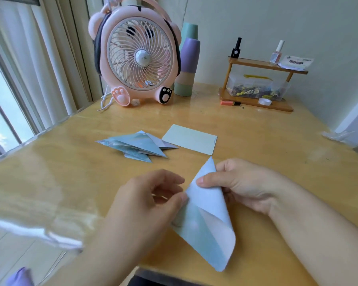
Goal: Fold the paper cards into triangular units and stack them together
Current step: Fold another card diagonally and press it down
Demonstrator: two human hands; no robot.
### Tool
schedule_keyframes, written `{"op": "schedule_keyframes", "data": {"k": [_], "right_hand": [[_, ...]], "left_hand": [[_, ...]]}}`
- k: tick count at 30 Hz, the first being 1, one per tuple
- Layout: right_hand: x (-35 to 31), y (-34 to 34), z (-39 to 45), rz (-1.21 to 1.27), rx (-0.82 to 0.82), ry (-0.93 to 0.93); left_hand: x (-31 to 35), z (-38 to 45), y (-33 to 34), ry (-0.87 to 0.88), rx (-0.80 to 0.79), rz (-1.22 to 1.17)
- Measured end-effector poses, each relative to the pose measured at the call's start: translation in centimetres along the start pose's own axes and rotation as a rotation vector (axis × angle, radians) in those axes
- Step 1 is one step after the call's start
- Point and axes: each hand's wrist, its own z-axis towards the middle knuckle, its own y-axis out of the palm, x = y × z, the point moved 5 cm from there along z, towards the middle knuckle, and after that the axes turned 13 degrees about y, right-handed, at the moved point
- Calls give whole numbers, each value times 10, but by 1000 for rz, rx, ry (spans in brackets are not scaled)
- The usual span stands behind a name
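Note:
Both hands hold a pale blue paper card (207,221) folded into a long pointed shape just above the table's near edge. My right hand (240,182) pinches its upper part, thumb on the front face and fingers behind. My left hand (151,201) pinches the card's left edge with thumb and fingertips. A stack of folded blue triangular units (132,144) lies on the table beyond my hands. To its right lies a flat unfolded pale green card (190,138).
A pink bear-shaped fan (136,54) stands at the back left beside stacked pastel cups (187,65). At the back right, a small wooden shelf (262,85) holds nail polish bottles, a clear box and a tape roll. The wooden table (70,162) has a window left.

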Motion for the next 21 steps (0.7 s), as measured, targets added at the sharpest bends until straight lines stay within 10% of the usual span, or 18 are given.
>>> {"op": "schedule_keyframes", "data": {"k": [3,16,21], "right_hand": [[-9,13,4,-232,5,64],[-17,9,9,-654,354,72],[-6,7,-23,-464,403,-392]], "left_hand": [[5,-15,-14,291,-124,452],[-4,-33,0,456,-377,636],[-5,-31,1,439,-365,664]]}}
